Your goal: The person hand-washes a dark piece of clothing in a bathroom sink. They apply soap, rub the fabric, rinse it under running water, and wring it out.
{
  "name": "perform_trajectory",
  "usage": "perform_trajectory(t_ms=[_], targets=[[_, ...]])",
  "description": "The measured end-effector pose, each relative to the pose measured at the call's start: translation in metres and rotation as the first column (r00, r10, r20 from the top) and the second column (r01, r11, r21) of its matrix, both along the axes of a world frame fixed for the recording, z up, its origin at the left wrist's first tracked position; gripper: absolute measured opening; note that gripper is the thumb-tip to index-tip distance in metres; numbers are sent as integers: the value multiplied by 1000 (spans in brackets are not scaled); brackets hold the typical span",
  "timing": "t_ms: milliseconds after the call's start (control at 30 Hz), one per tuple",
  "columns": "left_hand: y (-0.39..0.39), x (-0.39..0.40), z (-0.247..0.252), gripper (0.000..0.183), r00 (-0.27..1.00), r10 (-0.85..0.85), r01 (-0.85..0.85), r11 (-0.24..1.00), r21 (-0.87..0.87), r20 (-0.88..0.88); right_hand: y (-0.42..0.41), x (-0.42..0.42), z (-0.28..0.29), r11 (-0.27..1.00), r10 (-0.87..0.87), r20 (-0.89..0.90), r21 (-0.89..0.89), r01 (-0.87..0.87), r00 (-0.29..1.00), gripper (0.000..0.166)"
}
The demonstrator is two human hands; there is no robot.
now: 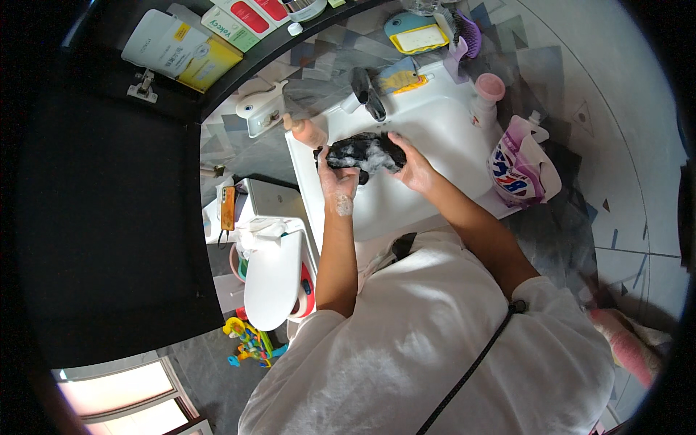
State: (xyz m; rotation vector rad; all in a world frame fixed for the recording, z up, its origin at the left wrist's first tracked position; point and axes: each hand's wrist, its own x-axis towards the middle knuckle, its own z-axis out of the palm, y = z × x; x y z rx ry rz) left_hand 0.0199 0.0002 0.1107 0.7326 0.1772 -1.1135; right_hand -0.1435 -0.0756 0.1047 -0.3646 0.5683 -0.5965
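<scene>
A dark, bunched-up cloth (361, 153), streaked with white suds, is stretched between my two hands over the washbasin (446, 163). My left hand (333, 171) grips its left end, thumb up along the edge. At the other end, my right hand (413, 166) has its fingers on the cloth. Foam clings to my left wrist. Part of the cloth hangs below my left fingers. Just beyond my left hand stands a peach pump bottle (308, 132) by the basin's corner. The fingers behind the cloth are partly hidden.
A black-and-white faucet (367, 98) rises behind the cloth. Right of the basin are a detergent pouch (519, 168) and a pink-capped bottle (486, 98). A soap dish (417, 39) lies at the back. An open black cabinet door (119, 217) fills the left, near a toilet (273, 283).
</scene>
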Motion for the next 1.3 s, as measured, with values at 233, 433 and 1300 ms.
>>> perform_trajectory(t_ms=[233, 433, 1300], targets=[[3, -22, 7, 45, 995, -95, 94, 994, 54, 10, 28, 12, 49, 130, -527, -23, -990, 53, 849, 39], [10, -50, 21, 39, 675, -394, 19, 854, -520, -624, 70, 19, 65, -431, -484, 33, -879, -205, 874, 17], [4, -39, -2, 64, 921, -384, 388, 919, 64, -67, -29, 10, -19, 940, -311, -237, -218, 262, 920, 19]])
